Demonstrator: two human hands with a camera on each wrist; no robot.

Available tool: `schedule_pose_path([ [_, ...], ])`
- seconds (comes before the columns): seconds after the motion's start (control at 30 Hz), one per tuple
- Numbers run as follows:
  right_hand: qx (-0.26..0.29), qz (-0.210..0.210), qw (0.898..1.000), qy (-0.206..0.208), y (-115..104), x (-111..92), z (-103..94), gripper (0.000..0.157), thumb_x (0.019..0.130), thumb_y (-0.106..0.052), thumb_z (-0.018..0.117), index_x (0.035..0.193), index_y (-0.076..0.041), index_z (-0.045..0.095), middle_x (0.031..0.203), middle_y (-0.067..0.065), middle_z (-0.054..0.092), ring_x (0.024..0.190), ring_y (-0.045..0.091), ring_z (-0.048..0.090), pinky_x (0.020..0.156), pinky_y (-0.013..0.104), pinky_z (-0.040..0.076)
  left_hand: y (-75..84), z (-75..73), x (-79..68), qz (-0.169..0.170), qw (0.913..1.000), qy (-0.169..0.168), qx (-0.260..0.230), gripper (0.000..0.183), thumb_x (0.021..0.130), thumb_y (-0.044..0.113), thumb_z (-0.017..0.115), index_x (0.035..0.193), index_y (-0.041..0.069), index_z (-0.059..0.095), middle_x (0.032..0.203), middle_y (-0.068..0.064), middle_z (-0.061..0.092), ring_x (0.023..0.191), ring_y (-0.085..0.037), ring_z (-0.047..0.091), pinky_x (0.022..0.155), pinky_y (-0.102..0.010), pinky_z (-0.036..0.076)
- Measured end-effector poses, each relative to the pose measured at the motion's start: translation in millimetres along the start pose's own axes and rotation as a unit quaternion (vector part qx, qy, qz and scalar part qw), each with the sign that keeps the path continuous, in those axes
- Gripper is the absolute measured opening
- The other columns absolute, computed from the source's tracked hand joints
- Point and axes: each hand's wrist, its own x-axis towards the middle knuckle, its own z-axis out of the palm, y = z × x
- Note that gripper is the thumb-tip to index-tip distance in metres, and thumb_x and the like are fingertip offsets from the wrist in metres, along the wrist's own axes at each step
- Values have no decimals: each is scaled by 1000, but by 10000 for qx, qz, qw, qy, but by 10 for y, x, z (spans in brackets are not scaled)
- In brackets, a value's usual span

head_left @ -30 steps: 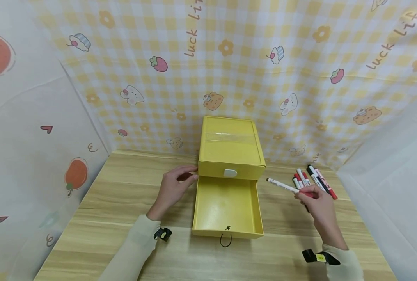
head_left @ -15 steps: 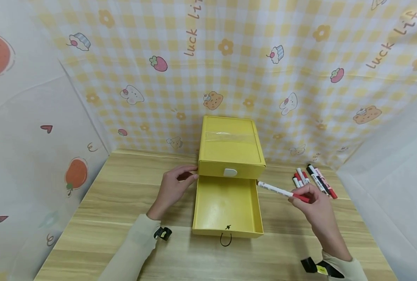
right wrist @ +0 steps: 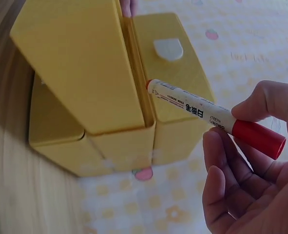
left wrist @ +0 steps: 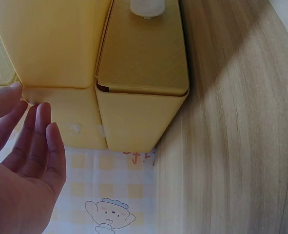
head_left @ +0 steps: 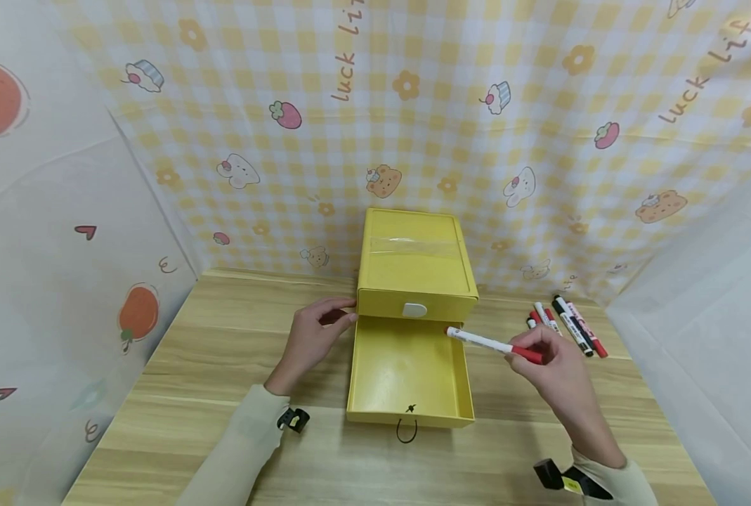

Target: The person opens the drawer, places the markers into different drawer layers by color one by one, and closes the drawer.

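Observation:
A yellow drawer unit (head_left: 413,270) stands on the wooden table, with one drawer (head_left: 407,372) pulled out beneath its top drawer. My left hand (head_left: 312,341) touches the unit's left side with its fingertips; in the left wrist view its fingers (left wrist: 34,141) look loosely bent beside the unit. My right hand (head_left: 555,369) pinches a white whiteboard marker (head_left: 481,341) by its red cap end, between thumb and fingers. The marker's far tip is over the right rear part of the pulled-out drawer. In the right wrist view the red-capped marker (right wrist: 192,105) tilts across the drawer's edge.
Several red and black markers (head_left: 577,327) lie at the back right of the table. A thin black loop (head_left: 407,430) hangs on the drawer's front. Another shut drawer (left wrist: 144,53) sits below the pulled-out one. A checked cloth (head_left: 299,183) hangs behind.
My right hand has moved left with the marker, away from the other markers, bringing the tip from beside the drawer unit to over the drawer. My left hand has stayed put.

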Motion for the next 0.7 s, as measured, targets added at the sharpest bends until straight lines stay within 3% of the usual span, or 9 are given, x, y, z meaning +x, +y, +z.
schedule_pose_path([
  [0.23,-234,-566,9976,-325,-204,86,159,13,90,5,83,98,-3,75,101,6,76,76,14,65,60,27,52,1,2,2,6,10000,-3,47,26,101,8,83,126,2,81,120,-11,80,99,-24,77,89,-31,64],
  [0.33,-476,-919,9937,-441,-295,130,238,15,87,3,84,95,-8,77,95,4,77,72,13,64,56,26,50,5,-1,4,-8,10000,-9,46,26,101,8,83,126,2,81,120,-11,80,99,-25,78,89,-31,64],
  [0.53,-1063,-1653,9764,-896,-470,229,399,18,85,0,83,89,-17,76,85,-6,73,67,13,60,56,28,50,-5,1,4,16,10000,-1,38,26,101,9,83,126,2,81,120,-11,80,99,-24,78,89,-32,64],
  [0.7,-1489,-1711,9637,-1409,-606,299,551,18,86,-4,84,87,-18,74,82,-9,70,66,10,60,57,28,53,-6,-1,6,-8,10000,-6,29,26,101,8,83,126,2,81,121,-11,80,99,-24,78,89,-32,64],
])
